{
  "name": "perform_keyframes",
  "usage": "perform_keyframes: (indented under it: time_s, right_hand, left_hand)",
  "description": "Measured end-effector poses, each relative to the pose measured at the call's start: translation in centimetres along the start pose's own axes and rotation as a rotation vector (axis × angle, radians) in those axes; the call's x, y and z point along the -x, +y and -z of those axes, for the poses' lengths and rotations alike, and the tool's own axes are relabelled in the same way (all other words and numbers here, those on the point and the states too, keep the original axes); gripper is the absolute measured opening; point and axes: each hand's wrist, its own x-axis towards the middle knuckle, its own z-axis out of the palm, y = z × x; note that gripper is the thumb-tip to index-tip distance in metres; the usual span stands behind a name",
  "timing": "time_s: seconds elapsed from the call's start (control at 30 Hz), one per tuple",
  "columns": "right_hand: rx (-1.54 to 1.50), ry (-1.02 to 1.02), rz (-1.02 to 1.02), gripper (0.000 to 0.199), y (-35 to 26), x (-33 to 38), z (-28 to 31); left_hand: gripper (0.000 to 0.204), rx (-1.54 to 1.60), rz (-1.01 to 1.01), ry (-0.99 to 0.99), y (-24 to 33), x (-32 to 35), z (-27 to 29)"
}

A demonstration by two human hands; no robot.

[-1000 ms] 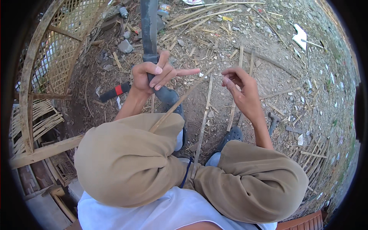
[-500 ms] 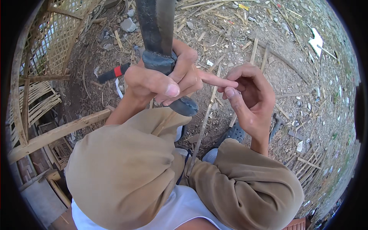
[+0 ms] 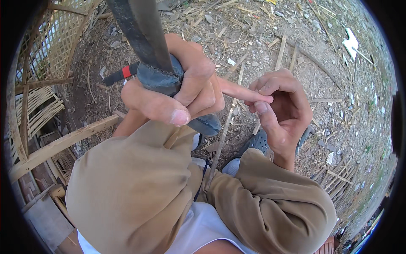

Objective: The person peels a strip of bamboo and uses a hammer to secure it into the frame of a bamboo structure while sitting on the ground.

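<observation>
The left hand (image 3: 177,91) sits at the centre of the frame, wrapped tightly around the dark handle (image 3: 163,78) of a long blade tool (image 3: 139,25) whose flat dark blade runs up and out of the top edge; the index finger alone is stretched out to the right, its tip touching the right hand (image 3: 281,106). That right hand, just right of centre, is curled half closed, thumb and forefinger pinching at the left fingertip; whether it holds anything small between them cannot be told. Below the hands, a thin bamboo strip (image 3: 222,139) slants from the centre of the frame down toward the knees (image 3: 135,186), which fill the lower half in tan trousers, and a dark sandal (image 3: 258,142) shows between them. The strip lies loose, with neither hand on it, and the blade is raised clear of it, so the cutting appears to be paused while the finger is attended to; the strip looks plain and unsplit as far as it shows. On the dirt ground (image 3: 321,72) in the upper right lie more cut bamboo slats (image 3: 281,51) and scattered chips. A woven lattice panel (image 3: 55,42) stands at the upper left, a thick bamboo pole (image 3: 59,146) crosses the left side, and a second tool with a red band (image 3: 122,73) lies on the ground left of the hands.
</observation>
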Motion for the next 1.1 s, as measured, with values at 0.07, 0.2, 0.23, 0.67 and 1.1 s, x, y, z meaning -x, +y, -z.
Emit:
perform_keyframes:
  time_s: [0.07,0.2,0.23,0.67,1.1]
  right_hand:
    - [-0.008,-0.003,0.017,0.022,0.1,0.0,-0.1]
    - [-0.03,-0.01,0.04,0.02,0.3,0.2,0.0]
    - [-0.028,-0.009,0.038,0.02,0.3,0.2,0.1]
    - [-0.07,-0.008,0.061,0.022,0.9,0.5,0.2]
    - [0.138,0.08,0.029,0.021,0.7,1.0,0.0]
  left_hand:
    - [0.019,0.005,-0.004,-0.024,-0.1,0.0,0.2]
    - [0.018,-0.006,-0.02,0.035,-0.1,0.5,-0.6]
    - [0.018,-0.003,-0.021,0.035,-0.2,0.4,-0.5]
    - [0.021,0.0,0.015,0.006,0.2,-0.2,-0.2]
    - [0.019,0.004,0.075,0.004,-0.1,0.6,0.2]
